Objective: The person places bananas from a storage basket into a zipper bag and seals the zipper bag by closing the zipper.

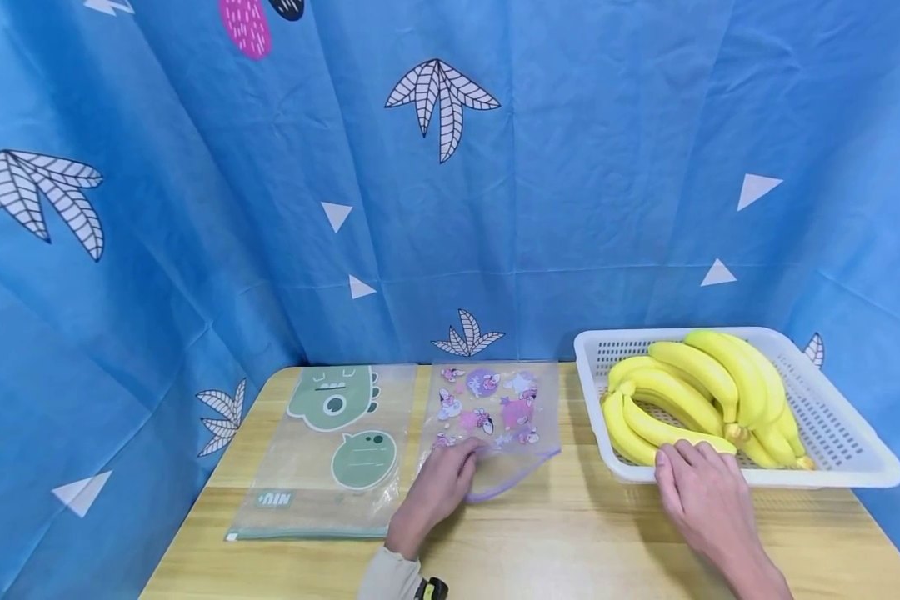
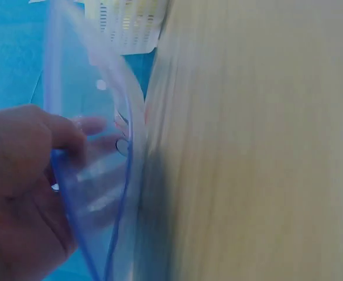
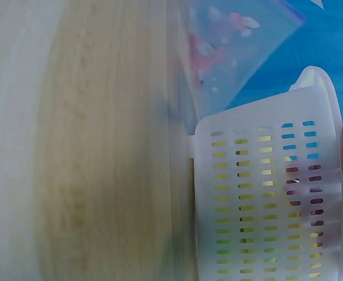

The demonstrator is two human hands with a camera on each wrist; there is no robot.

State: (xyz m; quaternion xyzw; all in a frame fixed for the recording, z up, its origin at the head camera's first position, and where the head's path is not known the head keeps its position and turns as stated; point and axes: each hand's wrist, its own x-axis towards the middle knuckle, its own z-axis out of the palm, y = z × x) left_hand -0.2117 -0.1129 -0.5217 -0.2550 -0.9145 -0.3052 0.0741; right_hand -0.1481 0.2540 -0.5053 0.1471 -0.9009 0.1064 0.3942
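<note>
In the head view my left hand [image 1: 438, 483] holds the near edge of a clear zip bag [image 1: 521, 410] printed with pink and purple cartoon figures. Its purple zip edge is lifted off the table, and the left wrist view shows the mouth of the bag [image 2: 86, 205] gaping, the thumb on one side and fingers seen through the plastic. Over the front rim of a white basket [image 1: 855, 467], my right hand [image 1: 708, 500] grips the lowest banana [image 1: 648, 421] with curled fingers; the fingertips are hidden. Several more bananas lie heaped in the basket.
A larger clear bag [image 1: 307, 467] with green dinosaur prints and a green zip lies flat to the left of the printed one. Both bags and the basket are on a wooden table [image 1: 570, 550]. Behind it hangs a blue curtain [image 1: 585, 200].
</note>
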